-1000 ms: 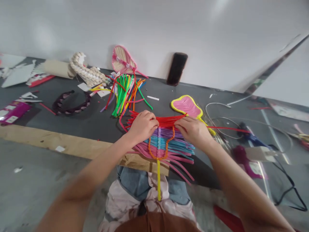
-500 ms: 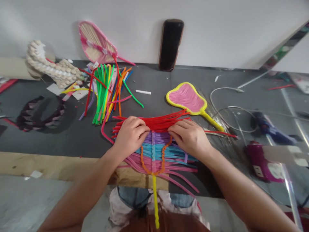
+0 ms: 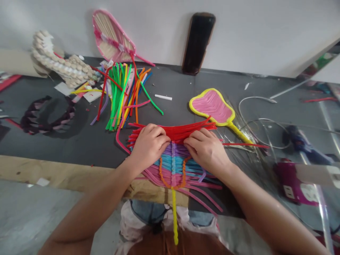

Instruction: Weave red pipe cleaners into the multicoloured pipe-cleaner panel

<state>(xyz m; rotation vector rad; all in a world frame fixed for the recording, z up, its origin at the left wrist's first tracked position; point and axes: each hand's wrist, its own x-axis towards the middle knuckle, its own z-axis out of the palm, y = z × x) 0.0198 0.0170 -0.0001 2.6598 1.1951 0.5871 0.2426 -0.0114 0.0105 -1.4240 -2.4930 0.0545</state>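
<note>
Red pipe cleaners (image 3: 177, 134) lie bunched across between the hands; the left hand (image 3: 148, 147) and the right hand (image 3: 208, 150) pinch their lower edge, fingertips drawn together. Nearer to the person than the hands, purple row (image 3: 180, 152), blue row (image 3: 167, 163) and pink row (image 3: 154, 173) already cross the yellow handle's (image 3: 174, 216) line. Red part seems unfinished, side ends uneven. Right of the right hand lies a purple packet (image 3: 287, 182); its contents I cannot tell.

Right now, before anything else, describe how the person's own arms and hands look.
The left hand and right hand are bare, with no gloves. The forearms are uncovered, with no sleeve, watch or bracelet showing. A brown garment appears at the bottom edge.
</note>
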